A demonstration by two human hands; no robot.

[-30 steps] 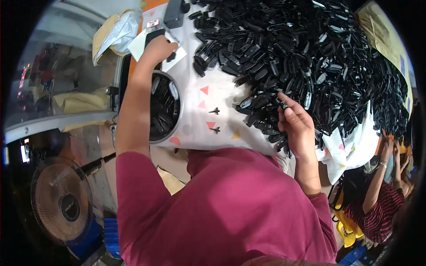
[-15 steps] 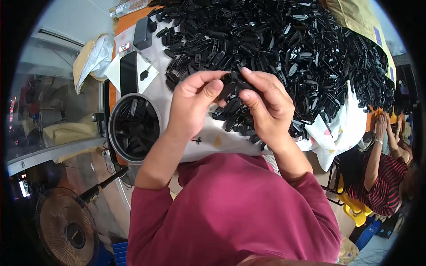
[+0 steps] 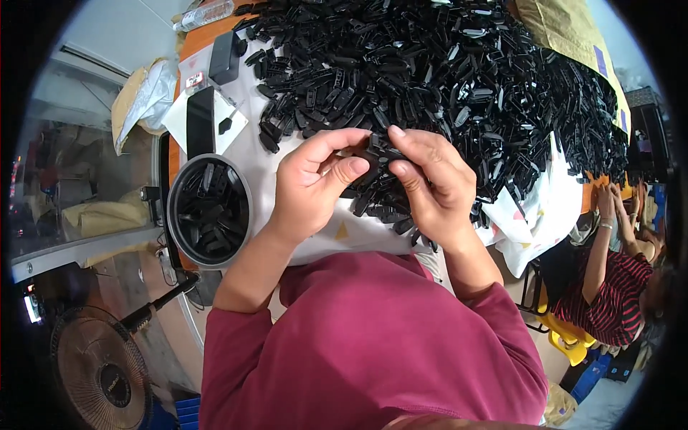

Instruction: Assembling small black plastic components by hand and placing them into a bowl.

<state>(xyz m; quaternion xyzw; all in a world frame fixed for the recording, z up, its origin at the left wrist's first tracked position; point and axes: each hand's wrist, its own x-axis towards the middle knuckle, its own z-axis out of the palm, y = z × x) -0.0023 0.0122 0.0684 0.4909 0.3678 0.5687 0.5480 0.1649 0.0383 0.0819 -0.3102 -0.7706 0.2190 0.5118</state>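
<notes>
My left hand (image 3: 315,179) is closed, thumb and forefinger pinching a small black plastic part (image 3: 373,152). From the other side my right hand (image 3: 438,179) grips black plastic too, its thumb and fingers almost meeting my left fingertips. Whether this is one part or two pressed together cannot be made out, since my fingers cover much of it. Just beyond and under my hands spreads a large heap of similar black plastic parts (image 3: 401,79). To the left of my left forearm stands a round dark tub (image 3: 245,188) with more black parts inside.
Behind the tub lie a black phone (image 3: 200,122) and a white sheet (image 3: 172,123) with a small black part (image 3: 226,125) on it. A dark box (image 3: 225,57) and a clear bottle (image 3: 206,14) lie farther back. A fan (image 3: 107,373) stands lower left; another person (image 3: 609,279) sits at right.
My hands stay together around the black plastic, a little lower in the picture, the left thumb shifted slightly right. The whole surrounding scene has shifted slightly to the left.
</notes>
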